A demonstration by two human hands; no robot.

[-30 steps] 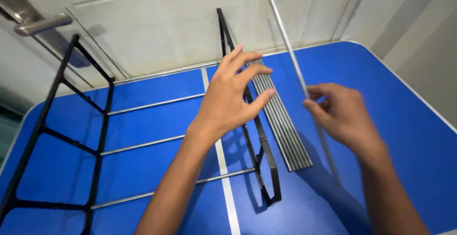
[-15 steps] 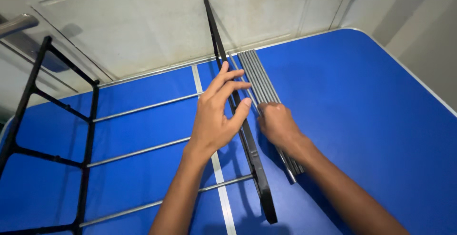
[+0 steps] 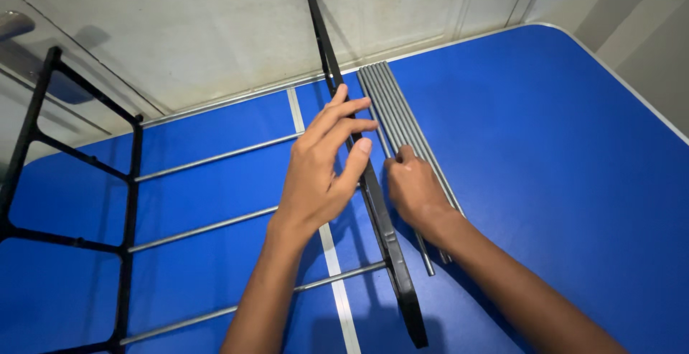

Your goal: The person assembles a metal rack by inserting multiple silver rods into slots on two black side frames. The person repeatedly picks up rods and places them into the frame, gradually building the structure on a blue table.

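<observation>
An upright black side frame runs down the middle of the blue table. My left hand rests against its left face with fingers stretched out and apart. To the right of the frame lies a bundle of several grey metal rods. My right hand lies on the bundle with its fingers curled over one rod, whose near end sticks out below the wrist. Thin metal cross rods join the frame to a second black frame on the left.
A pale wall panel or door stands just behind the table's far edge, with a metal handle at the upper left. The table's rounded right edge curves away past bare blue surface. A white stripe crosses the tabletop.
My right hand has come down from holding one long rod in the air and now lies on the rod bundle. My left hand has stayed at the black frame.
</observation>
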